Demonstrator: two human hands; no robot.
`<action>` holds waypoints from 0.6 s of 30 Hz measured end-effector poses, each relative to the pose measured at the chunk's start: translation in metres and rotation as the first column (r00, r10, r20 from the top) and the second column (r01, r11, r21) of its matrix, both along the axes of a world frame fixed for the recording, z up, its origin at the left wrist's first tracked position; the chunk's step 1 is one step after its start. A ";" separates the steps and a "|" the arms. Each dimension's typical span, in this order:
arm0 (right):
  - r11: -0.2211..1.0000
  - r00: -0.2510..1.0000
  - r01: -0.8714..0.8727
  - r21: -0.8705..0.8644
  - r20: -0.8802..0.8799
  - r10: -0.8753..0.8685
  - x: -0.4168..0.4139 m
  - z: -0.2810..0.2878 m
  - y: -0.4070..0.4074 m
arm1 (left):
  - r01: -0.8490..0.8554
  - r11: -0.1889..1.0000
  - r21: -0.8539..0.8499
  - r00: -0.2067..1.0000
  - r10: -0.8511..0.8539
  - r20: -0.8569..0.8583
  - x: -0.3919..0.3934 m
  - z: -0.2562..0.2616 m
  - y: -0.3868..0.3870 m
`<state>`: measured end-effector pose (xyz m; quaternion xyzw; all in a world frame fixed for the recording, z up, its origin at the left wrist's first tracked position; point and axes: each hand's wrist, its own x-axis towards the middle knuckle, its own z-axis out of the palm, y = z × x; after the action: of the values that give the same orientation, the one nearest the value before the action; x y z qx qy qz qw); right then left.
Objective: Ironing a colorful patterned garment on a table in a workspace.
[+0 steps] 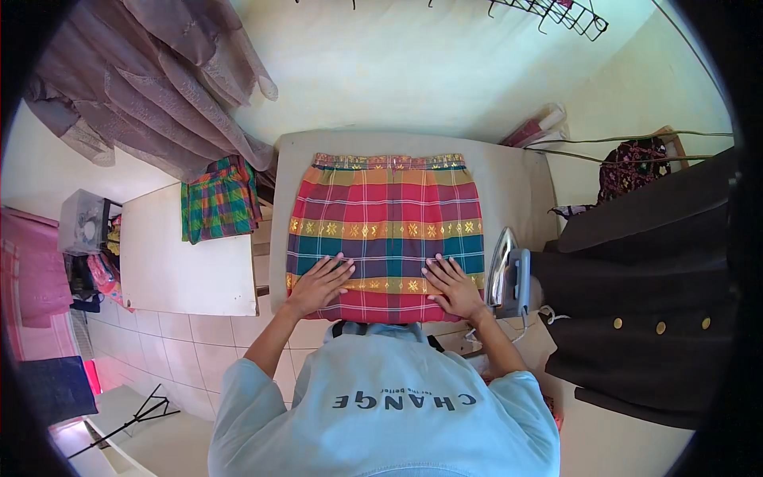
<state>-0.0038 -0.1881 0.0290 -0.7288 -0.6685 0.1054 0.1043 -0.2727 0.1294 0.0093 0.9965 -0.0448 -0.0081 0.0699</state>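
A plaid skirt (381, 220) with gold motif bands lies flat on a padded ironing table (518, 179), its waistband at the far end. Its near edge reaches over the table's front, close to my body. My left hand (325, 280) rests palm down on the lower left of the cloth, fingers spread. On the lower right, my right hand (451, 284) presses flat in the same way. Neither hand grips anything. Just right of the skirt, an electric iron (509, 277) stands on its heel, its metal soleplate facing the cloth.
A white table (185, 274) at the left bears folded plaid garments (220, 203). Mauve drapery (161, 77) hangs above it. At the right hangs a dark coat with gold buttons (638, 292). Cables (632, 138) cross near the right wall, and a wire rack (560, 15) is high up.
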 end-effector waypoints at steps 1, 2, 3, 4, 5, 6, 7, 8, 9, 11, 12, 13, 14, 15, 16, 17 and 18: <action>1.000 1.000 0.002 -0.001 0.000 -0.002 0.000 -0.002 -0.001 | 0.002 1.000 -0.001 1.000 -0.002 0.000 0.001 -0.001 0.000; 1.000 1.000 0.002 0.003 0.007 -0.002 0.000 -0.004 -0.001 | -0.009 0.999 -0.050 1.000 0.010 0.017 0.002 -0.001 -0.001; 1.000 1.000 0.001 0.007 0.012 -0.001 -0.001 -0.004 -0.001 | -0.021 0.995 -0.099 0.999 0.025 0.033 0.002 0.000 -0.002; 1.000 1.000 0.003 0.006 0.014 -0.003 -0.002 -0.004 -0.001 | -0.019 0.995 -0.100 0.999 0.022 0.034 0.001 0.000 -0.002; 1.000 1.000 0.017 0.024 -0.018 -0.016 -0.004 -0.004 -0.001 | -0.019 0.993 -0.115 0.998 0.025 0.053 0.001 0.001 -0.001; 0.999 0.998 0.029 0.044 -0.048 -0.027 -0.003 -0.003 0.001 | -0.018 0.992 -0.127 0.997 0.028 0.074 0.003 0.003 0.002; 0.997 0.999 0.034 0.064 -0.026 -0.032 -0.002 0.000 0.002 | -0.016 0.992 -0.125 0.996 0.026 0.080 0.005 0.006 0.005; 0.997 0.999 0.035 0.066 -0.020 -0.034 0.000 0.002 0.002 | -0.023 0.986 -0.166 0.995 0.038 0.090 0.006 0.010 0.008; 0.995 0.999 0.038 0.090 -0.008 -0.038 0.002 0.004 0.004 | -0.032 0.978 -0.206 0.994 0.053 0.097 0.008 0.016 0.010; 0.982 0.998 0.070 0.178 -0.019 -0.068 0.005 0.019 0.010 | -0.035 0.982 -0.183 0.993 0.055 0.108 0.020 0.039 0.018; 0.968 0.996 0.091 0.233 -0.045 -0.083 0.009 0.031 0.018 | -0.019 0.984 -0.175 0.980 0.054 0.194 0.028 0.039 0.026; 0.951 0.992 0.117 0.285 -0.072 -0.101 0.015 0.042 0.026 | -0.022 0.987 -0.160 0.969 0.060 0.238 0.041 0.049 0.031; 0.934 0.988 0.149 0.324 -0.092 -0.126 0.021 0.048 0.035 | -0.027 0.989 -0.142 0.957 0.067 0.281 0.056 0.065 0.035; 0.939 0.991 0.119 0.324 0.020 -0.133 0.027 0.054 0.047 | -0.081 0.994 -0.068 0.958 0.096 0.270 0.070 0.076 0.038; 0.942 0.981 0.090 0.322 0.133 -0.139 0.033 0.059 0.058 | -0.131 0.991 0.029 0.963 0.120 0.240 0.082 0.074 0.040; 0.958 0.972 0.072 0.279 0.195 -0.130 0.039 0.048 0.067 | -0.177 0.976 0.127 0.966 0.147 0.213 0.090 0.066 0.042; 0.957 0.972 0.070 0.282 0.198 -0.129 0.040 0.035 0.070 | -0.198 0.961 0.195 0.974 0.171 0.147 0.094 0.049 0.044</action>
<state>0.0361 -0.1180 0.0635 -0.7474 -0.6461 -0.0724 0.1366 -0.1785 0.1737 0.0578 0.9966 0.0452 0.0582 -0.0372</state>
